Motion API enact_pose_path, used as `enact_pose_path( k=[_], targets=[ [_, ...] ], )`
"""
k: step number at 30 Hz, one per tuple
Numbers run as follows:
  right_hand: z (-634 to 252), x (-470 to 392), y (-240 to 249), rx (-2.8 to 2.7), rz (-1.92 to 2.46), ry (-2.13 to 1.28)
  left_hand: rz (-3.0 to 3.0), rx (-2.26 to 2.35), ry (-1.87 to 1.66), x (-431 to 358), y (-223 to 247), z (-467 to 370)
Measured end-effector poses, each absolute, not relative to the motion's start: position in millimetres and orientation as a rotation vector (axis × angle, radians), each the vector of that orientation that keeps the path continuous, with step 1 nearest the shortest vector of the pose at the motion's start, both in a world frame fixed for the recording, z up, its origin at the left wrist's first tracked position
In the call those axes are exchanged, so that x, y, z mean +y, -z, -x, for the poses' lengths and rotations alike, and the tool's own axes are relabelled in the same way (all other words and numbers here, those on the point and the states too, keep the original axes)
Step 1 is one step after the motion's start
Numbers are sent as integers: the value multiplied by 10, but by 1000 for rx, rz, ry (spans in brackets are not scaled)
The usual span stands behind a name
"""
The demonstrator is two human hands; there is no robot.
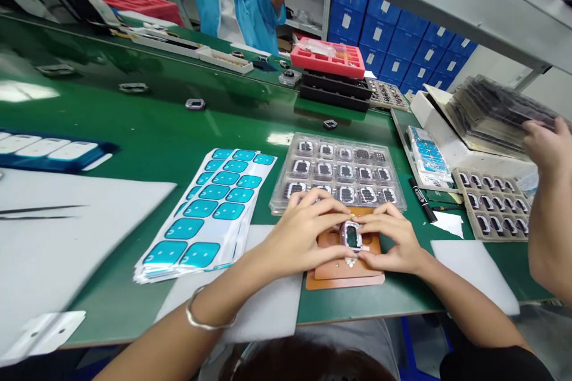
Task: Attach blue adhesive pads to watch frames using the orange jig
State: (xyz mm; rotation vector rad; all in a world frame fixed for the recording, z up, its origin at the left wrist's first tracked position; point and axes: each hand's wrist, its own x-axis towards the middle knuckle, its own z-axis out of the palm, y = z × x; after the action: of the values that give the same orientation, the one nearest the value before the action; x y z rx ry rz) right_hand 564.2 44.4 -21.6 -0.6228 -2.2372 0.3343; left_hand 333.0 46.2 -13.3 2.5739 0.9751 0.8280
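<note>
Between my two hands is a small silver watch case (353,236) with a dark opening, sitting over an orange-brown fixture plate (344,277). My left hand (308,229) grips it from the left, thumb at the lower edge and fingers at the top. From the other side my right hand (391,238) pinches it with thumb and fingertips. Just beyond lies a clear plastic tray (279,202) with rows of similar cases in its pockets. A stack of sheets with blue-green stickers (213,191) is left of my left hand.
White foam sheets (272,297) flank the fixture. A black marker (422,199) and a beige tray (496,205) of cases lie right. Another person's hand (547,143) touches stacked plastic trays (496,113). Loose cases (195,105) rest on the green belt; across it stands a person in blue (263,18).
</note>
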Motion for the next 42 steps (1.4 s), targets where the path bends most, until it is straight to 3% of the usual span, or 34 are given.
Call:
enact_pose_path(
  k=[6, 12, 19, 22, 26, 29, 35, 42],
  targets=[
    [-5622, 391, 346, -1960, 683, -761, -2533, 790, -842, 413, 198, -3432],
    [-5656, 411, 406, -1768, 726, -1207, -2567, 928, -1250, 459, 296, -3400],
    [-5660, 424, 346, -1734, 819, -1322, -2658, 907, -1535, 452, 272, -3459],
    [-5655, 666, 252, -1799, 883, -1232, -2647, 941, -1645, 470, 256, -3443],
    [-5621, 1465, 12, -2028, 1341, -530, -2623, 1414, -1576, 571, 270, -3351],
    [-5618, 2155, -178, -2035, 1540, -241, -2552, 1845, -1314, 662, 331, -3310],
    [-5789, 2921, -330, -1971, 1961, -7, -2347, 2160, -859, 758, 387, -3319],
    [-6049, 2817, -213, -2084, 2086, 11, -2187, 2353, -607, 755, 330, -3276]
  ],
)
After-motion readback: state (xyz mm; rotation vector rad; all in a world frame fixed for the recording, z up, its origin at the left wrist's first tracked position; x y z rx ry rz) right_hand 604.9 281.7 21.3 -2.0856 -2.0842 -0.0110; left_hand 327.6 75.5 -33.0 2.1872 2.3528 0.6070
